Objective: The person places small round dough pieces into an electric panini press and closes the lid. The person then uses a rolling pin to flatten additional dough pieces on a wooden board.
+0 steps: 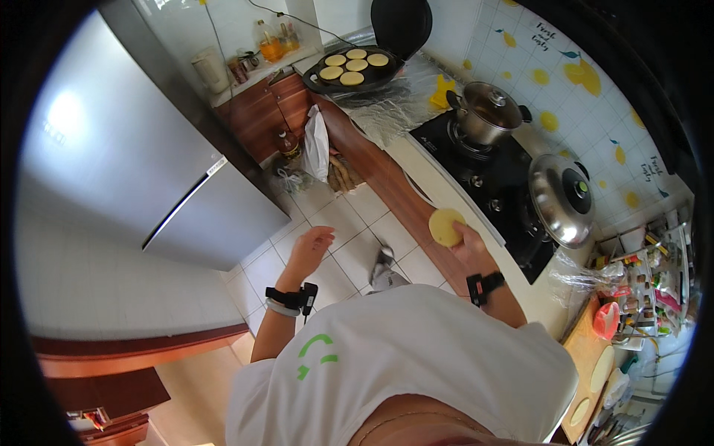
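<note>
My right hand grips a round, flat yellow dough disc by its edge, above the front edge of the counter. Loosely curled and holding nothing, my left hand hangs over the tiled floor. In the corner at the far end of the counter, an electric baking pan has its black lid raised. Several pale yellow dough rounds lie apart on its dark plate.
A lidded steel pot stands on the black gas hob, with a domed-lid pan nearer me. Flattened dough lies on a wooden board at right. The fridge stands left; bags and a bottle sit on the floor.
</note>
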The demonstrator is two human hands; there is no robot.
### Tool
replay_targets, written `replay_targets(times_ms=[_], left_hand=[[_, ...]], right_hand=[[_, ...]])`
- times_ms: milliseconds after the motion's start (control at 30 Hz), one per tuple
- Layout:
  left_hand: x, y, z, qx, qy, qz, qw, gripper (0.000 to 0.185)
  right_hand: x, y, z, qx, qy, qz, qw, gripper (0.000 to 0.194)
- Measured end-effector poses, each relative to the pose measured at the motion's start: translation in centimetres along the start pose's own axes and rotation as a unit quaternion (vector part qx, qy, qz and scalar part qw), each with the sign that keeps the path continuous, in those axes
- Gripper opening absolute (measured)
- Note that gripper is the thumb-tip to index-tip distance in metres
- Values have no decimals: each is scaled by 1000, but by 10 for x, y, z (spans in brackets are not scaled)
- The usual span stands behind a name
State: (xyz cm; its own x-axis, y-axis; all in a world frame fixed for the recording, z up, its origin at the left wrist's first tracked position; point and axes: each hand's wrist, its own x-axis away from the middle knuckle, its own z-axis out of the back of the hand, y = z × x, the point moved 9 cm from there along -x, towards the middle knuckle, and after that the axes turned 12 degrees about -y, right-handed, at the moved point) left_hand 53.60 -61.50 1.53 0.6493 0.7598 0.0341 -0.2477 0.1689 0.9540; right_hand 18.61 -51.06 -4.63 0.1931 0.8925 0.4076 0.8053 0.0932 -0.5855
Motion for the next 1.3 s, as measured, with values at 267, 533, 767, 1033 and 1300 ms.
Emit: replay_targets(times_ms=[267, 533, 767, 1033, 1300], left_hand=[[-81, -35, 162, -41, 103, 70, 991, 25], [-170, -56, 264, 33, 151, 71, 985, 24], [-278, -69, 330, 13, 75, 58, 995, 24], [-390, -60, 399, -5, -3, -3, 1000, 25], [-423, -78, 404, 37, -57, 15, 998, 25]], right_hand=[[-251, -45, -115, 47, -113, 30, 992, 28], [-443, -120, -200, 226, -60, 107, 966, 30], [-555, -140, -208, 479, 4, 27, 877, 33], [-590, -123, -200, 395, -28, -36, 918, 32], [-591, -121, -211, 567, -34, -132, 812, 35]])
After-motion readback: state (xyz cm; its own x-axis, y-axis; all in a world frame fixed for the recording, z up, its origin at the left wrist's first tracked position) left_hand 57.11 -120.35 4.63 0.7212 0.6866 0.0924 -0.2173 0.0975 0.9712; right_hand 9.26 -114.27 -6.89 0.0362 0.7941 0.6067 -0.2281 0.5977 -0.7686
